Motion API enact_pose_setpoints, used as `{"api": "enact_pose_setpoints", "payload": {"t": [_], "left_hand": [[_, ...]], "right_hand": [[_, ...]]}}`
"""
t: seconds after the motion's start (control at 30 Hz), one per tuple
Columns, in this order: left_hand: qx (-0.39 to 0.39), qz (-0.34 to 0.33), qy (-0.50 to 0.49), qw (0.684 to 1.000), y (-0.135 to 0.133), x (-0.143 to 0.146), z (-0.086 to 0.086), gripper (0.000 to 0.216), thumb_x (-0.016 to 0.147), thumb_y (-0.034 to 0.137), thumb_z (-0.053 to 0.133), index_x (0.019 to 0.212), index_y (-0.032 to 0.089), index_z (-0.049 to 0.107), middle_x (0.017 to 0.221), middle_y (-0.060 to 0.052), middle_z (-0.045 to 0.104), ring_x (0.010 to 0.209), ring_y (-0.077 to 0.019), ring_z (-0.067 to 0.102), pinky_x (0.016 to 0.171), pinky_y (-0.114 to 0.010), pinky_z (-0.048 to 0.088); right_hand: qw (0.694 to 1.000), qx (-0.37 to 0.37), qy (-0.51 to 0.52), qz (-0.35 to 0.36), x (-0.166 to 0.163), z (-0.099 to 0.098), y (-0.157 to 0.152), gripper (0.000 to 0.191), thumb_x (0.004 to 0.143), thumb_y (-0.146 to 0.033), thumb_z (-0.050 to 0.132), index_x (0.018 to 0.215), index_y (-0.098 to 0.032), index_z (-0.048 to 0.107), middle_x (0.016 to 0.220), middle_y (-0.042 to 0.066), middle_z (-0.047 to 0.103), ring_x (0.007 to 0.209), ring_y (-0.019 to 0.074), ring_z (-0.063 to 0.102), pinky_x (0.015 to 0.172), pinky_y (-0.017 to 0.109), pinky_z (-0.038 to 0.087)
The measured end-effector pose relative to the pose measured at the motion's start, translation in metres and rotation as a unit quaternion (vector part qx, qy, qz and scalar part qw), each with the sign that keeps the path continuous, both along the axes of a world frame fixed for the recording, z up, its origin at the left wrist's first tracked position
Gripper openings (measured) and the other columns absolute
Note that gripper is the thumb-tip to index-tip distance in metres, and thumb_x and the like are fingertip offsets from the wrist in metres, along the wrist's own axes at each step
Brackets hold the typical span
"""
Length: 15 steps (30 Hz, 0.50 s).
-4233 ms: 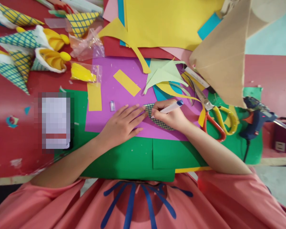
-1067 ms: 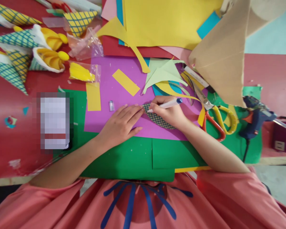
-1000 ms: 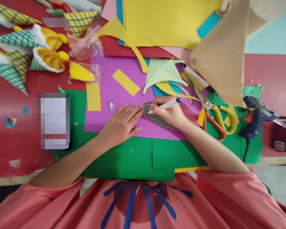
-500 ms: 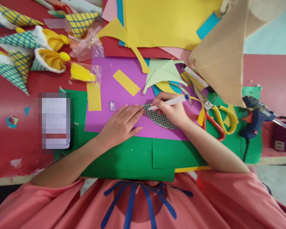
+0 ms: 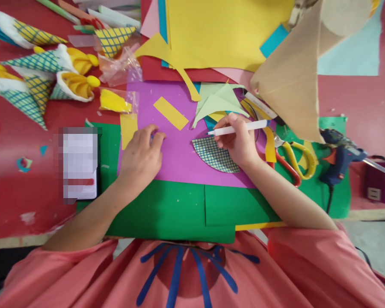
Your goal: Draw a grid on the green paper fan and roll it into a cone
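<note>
My right hand (image 5: 239, 139) grips a white marker (image 5: 240, 127), its tip pointing left just beyond the upper edge of a fan-shaped pale green piece (image 5: 213, 154) drawn with a dark blue grid. That piece lies on a purple sheet (image 5: 179, 171), partly hidden by my right hand. To the left, my left hand (image 5: 144, 149) has its thumb and forefinger closed around a small clear cap (image 5: 152, 137), mostly covered by the fingers. A yellow strip (image 5: 170, 113) lies above the two hands, and another yellow piece (image 5: 128, 127) is beside my left hand.
Yellow-and-red-handled scissors (image 5: 298, 160), a glue gun (image 5: 338, 160) and a brown paper cone (image 5: 295, 77) are at right. Pale green offcuts (image 5: 220, 100) lie beyond my right hand. Several gridded cones (image 5: 38, 60) sit upper left, above a phone (image 5: 80, 158).
My left hand has left the gridded piece, moved left and closed on the small cap. My right hand has raised the marker off the piece, uncovering more of the grid.
</note>
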<state>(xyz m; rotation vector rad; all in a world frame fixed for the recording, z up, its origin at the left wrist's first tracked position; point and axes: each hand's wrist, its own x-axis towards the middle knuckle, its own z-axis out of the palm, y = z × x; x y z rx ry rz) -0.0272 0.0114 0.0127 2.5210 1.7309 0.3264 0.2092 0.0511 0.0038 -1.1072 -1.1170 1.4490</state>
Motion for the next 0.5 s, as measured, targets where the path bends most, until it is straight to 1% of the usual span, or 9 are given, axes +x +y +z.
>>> {"api": "enact_pose_setpoints", "payload": {"t": [0.07, 0.13, 0.2, 0.27, 0.3, 0.37, 0.43, 0.5], "left_hand": [[-0.002, -0.012, 0.006, 1.000, -0.001, 0.003, 0.000, 0.029, 0.081, 0.011, 0.046, 0.106, 0.015, 0.059, 0.112, -0.014, 0.055, 0.108, -0.0298, 0.054, 0.093, -0.043, 0.046], [-0.006, -0.031, -0.007, 0.999, -0.004, 0.005, 0.000, 0.022, 0.084, 0.015, 0.048, 0.104, 0.015, 0.059, 0.107, -0.012, 0.056, 0.103, -0.0274, 0.055, 0.091, -0.040, 0.047], [-0.019, -0.056, -0.031, 0.998, -0.005, 0.006, -0.001, 0.018, 0.088, 0.022, 0.049, 0.103, 0.017, 0.059, 0.104, -0.009, 0.058, 0.100, -0.0248, 0.056, 0.089, -0.038, 0.047], [-0.030, -0.081, -0.042, 0.995, -0.006, 0.007, -0.002, 0.018, 0.090, 0.028, 0.050, 0.103, 0.019, 0.058, 0.102, -0.008, 0.059, 0.098, -0.0236, 0.056, 0.088, -0.037, 0.047], [-0.034, -0.086, -0.041, 0.995, -0.007, 0.007, -0.002, 0.019, 0.090, 0.031, 0.051, 0.103, 0.019, 0.057, 0.101, -0.008, 0.059, 0.098, -0.0236, 0.056, 0.088, -0.037, 0.047], [-0.039, -0.072, -0.036, 0.996, -0.006, 0.008, -0.002, 0.022, 0.087, 0.035, 0.055, 0.101, 0.018, 0.056, 0.099, -0.007, 0.059, 0.097, -0.0239, 0.055, 0.086, -0.037, 0.046], [-0.044, -0.045, -0.030, 0.998, -0.006, 0.008, -0.002, 0.019, 0.085, 0.033, 0.057, 0.097, 0.018, 0.054, 0.096, -0.007, 0.058, 0.093, -0.0237, 0.055, 0.083, -0.037, 0.046], [-0.050, -0.034, -0.024, 0.998, -0.006, 0.009, -0.002, 0.013, 0.086, 0.029, 0.054, 0.093, 0.018, 0.054, 0.093, -0.006, 0.058, 0.090, -0.0231, 0.055, 0.081, -0.036, 0.046]], "right_hand": [[0.999, 0.001, -0.011, -0.035, 0.000, 0.004, 0.000, 0.044, 0.085, -0.057, 0.048, 0.068, -0.019, 0.059, 0.049, -0.003, 0.051, 0.038, 0.0059, 0.042, 0.034, 0.020, 0.027], [0.998, 0.007, -0.019, -0.059, 0.000, 0.011, -0.001, 0.035, 0.083, -0.052, 0.056, 0.070, -0.019, 0.060, 0.046, -0.005, 0.048, 0.038, 0.0055, 0.038, 0.034, 0.020, 0.026], [0.997, 0.013, -0.018, -0.070, 0.001, 0.019, -0.004, 0.027, 0.080, -0.046, 0.063, 0.073, -0.020, 0.060, 0.047, -0.006, 0.048, 0.038, 0.0051, 0.037, 0.035, 0.020, 0.025], [0.997, 0.020, -0.019, -0.078, 0.005, 0.025, -0.008, 0.025, 0.079, -0.045, 0.064, 0.074, -0.021, 0.059, 0.050, -0.006, 0.051, 0.038, 0.0049, 0.039, 0.035, 0.020, 0.026], [0.997, 0.018, -0.021, -0.078, 0.007, 0.028, -0.011, 0.025, 0.079, -0.046, 0.064, 0.076, -0.021, 0.060, 0.053, -0.005, 0.053, 0.040, 0.0049, 0.042, 0.036, 0.020, 0.028], [0.997, 0.004, -0.008, -0.071, 0.012, 0.030, -0.016, 0.028, 0.079, -0.049, 0.062, 0.084, -0.022, 0.062, 0.061, -0.004, 0.058, 0.045, 0.0060, 0.049, 0.038, 0.020, 0.033], [0.998, -0.028, 0.028, -0.049, 0.017, 0.030, -0.020, 0.038, 0.080, -0.054, 0.056, 0.094, -0.021, 0.064, 0.070, 0.000, 0.063, 0.052, 0.0090, 0.056, 0.039, 0.021, 0.036], [0.996, -0.066, 0.054, -0.027, 0.020, 0.027, -0.024, 0.048, 0.081, -0.058, 0.049, 0.100, -0.018, 0.065, 0.074, 0.003, 0.065, 0.055, 0.0113, 0.058, 0.039, 0.022, 0.037]]}}
